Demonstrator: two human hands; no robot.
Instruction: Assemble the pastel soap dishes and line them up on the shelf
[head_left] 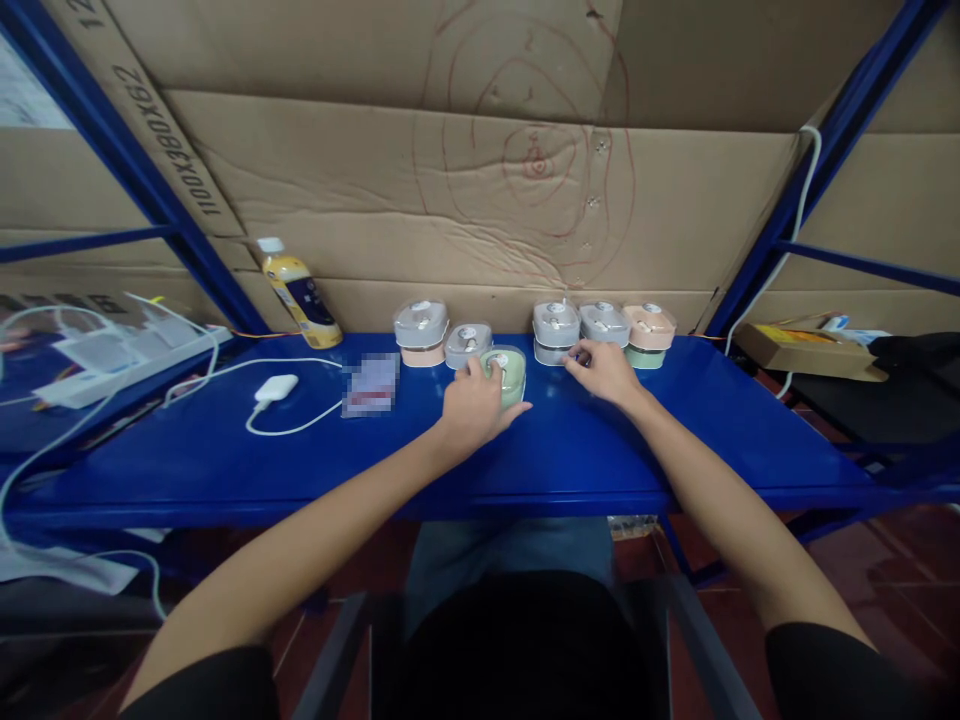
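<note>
My left hand [474, 405] is wrapped over the left side of a small green box [511, 372] with a clear lid, its thumb stretched out along the near side. Just behind it is a grey box [466, 340], also clear-lidded. My right hand [604, 370] has its fingers curled together at the right edge of a stack of grey boxes [556, 325]. What its fingertips hold, if anything, is too small to make out. Another grey box [606, 322] stands behind the right hand, partly hidden by it. Beside that is a pink box [649, 325] on a green one.
At the back left stands a grey-and-pink box stack [421, 325]. Further left are a blurred flat item [371, 385], a white charger [276, 387] with a cable, a yellow bottle [304, 295] and a power strip [127, 365]. Cardboard [337, 180] walls the back of the blue table [570, 450].
</note>
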